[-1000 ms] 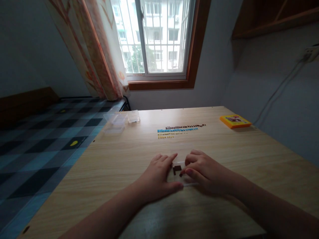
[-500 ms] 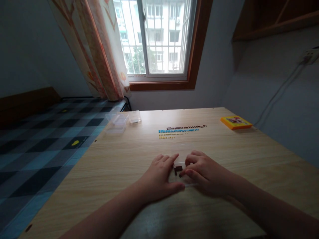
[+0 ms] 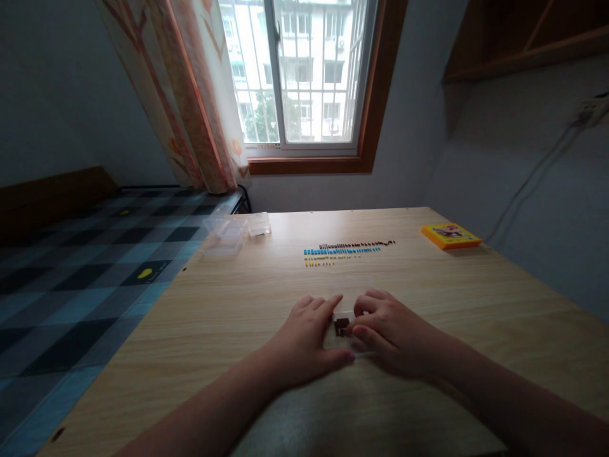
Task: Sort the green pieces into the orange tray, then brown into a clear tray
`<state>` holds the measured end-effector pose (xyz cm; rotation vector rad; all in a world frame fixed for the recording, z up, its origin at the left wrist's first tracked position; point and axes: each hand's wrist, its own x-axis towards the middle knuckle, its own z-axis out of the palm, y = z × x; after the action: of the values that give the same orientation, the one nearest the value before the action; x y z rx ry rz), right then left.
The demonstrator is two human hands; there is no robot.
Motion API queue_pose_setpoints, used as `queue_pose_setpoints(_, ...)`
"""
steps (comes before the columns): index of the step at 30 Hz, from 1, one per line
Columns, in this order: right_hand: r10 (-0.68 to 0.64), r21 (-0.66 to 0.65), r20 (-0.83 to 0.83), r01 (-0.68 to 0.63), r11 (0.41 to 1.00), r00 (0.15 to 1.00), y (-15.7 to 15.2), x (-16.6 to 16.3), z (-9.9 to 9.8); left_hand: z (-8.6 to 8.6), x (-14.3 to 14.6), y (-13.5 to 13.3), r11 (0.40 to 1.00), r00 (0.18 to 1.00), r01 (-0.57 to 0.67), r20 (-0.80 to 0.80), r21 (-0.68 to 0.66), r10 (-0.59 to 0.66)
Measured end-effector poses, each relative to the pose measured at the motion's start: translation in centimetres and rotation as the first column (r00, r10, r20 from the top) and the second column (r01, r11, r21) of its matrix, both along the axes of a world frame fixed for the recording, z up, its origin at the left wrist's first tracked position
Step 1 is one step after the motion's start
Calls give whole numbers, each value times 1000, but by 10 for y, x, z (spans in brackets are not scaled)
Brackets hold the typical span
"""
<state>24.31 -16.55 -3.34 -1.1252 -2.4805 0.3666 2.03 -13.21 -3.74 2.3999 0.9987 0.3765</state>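
Note:
A shallow clear plastic box (image 3: 359, 348) lies on the table between my hands. Inside its left part are small dark brown building bricks (image 3: 341, 324) set close together. My left hand (image 3: 307, 339) spans the left end of the box, its thumb along the near edge and its index finger at the far edge, gripping it. Over the right part, my right hand (image 3: 387, 327) has its fingers curled, with the fingertips on a small dark brick (image 3: 342, 332) beside the brown ones. The fingers partly cover that brick and the box's right side.
Rows of tiny brown, blue (image 3: 342, 251) and yellow bricks (image 3: 314, 264) lie beyond my hands. Clear plastic boxes (image 3: 226, 238) stand at the table's back left. An orange-yellow box (image 3: 450, 237) lies at the back right. A checked bed (image 3: 104, 279) adjoins the table's left.
My right fingertips have shifted the small dark brick slightly up and left, against the other brown bricks. My left hand stays in place on the clear box.

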Motion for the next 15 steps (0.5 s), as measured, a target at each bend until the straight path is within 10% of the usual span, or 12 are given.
queue_pose_setpoints(15,-13,9,39,13,1000,999,-3,-3,2,1,0,0,1000,1000,3,-13,0,-3)
